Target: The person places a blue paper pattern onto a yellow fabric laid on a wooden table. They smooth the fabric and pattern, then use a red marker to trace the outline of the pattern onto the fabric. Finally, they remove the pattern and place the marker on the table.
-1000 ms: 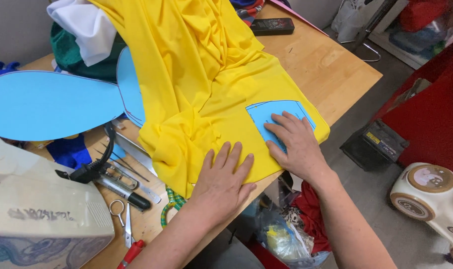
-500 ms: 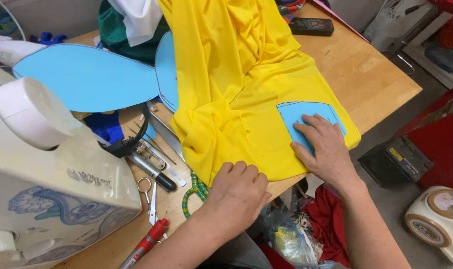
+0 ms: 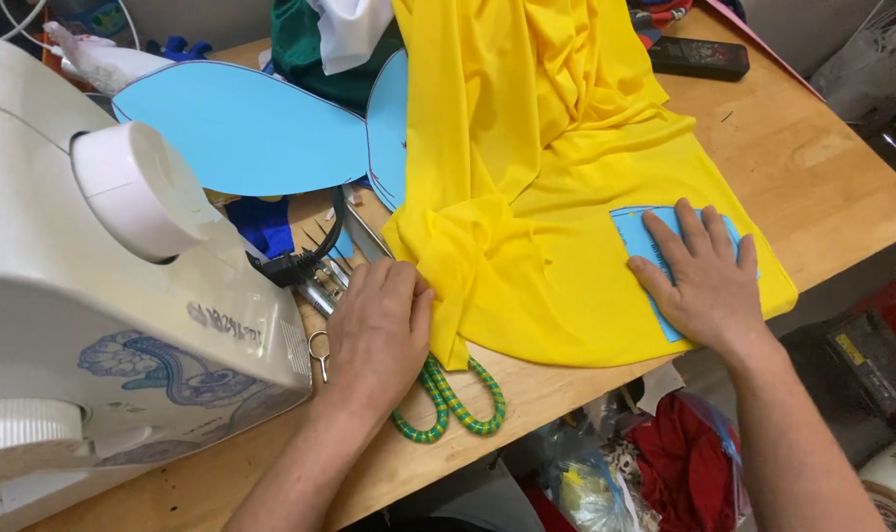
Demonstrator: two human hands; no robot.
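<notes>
Yellow fabric [image 3: 556,187] lies draped over the middle of the wooden tabletop [image 3: 812,148], bunched in folds toward the far side and spread flatter toward the near edge. I see my right hand [image 3: 704,281] lying flat on it, fingers [image 3: 664,241] spread wide and gripping nothing, pressing a small light blue paper pattern piece [image 3: 637,229] down onto the cloth near the near right corner of the fabric. My left hand [image 3: 377,330] rests palm down just beside the fabric's left edge, fingers together and slightly curled, their tips touching the folded hem; I cannot tell whether it has hold of anything underneath. Under and beside that hand lie metal tools: a pair of small scissors [image 3: 318,350] whose handle loop shows at the wrist side, and several slim metal tools [image 3: 320,286] that I cannot make out singly. A green and yellow braided cord [image 3: 453,399] loops out from below the left hand toward the tabletop's near edge. A white sewing machine [image 3: 103,296] with a blue printed pattern fills the left of the view, close to the left hand. Behind it a large light blue paper shape [image 3: 241,128] lies flat, partly tucked under the yellow cloth. A black remote control [image 3: 699,57] sits on the far right of the tabletop, well apart from both hands
</notes>
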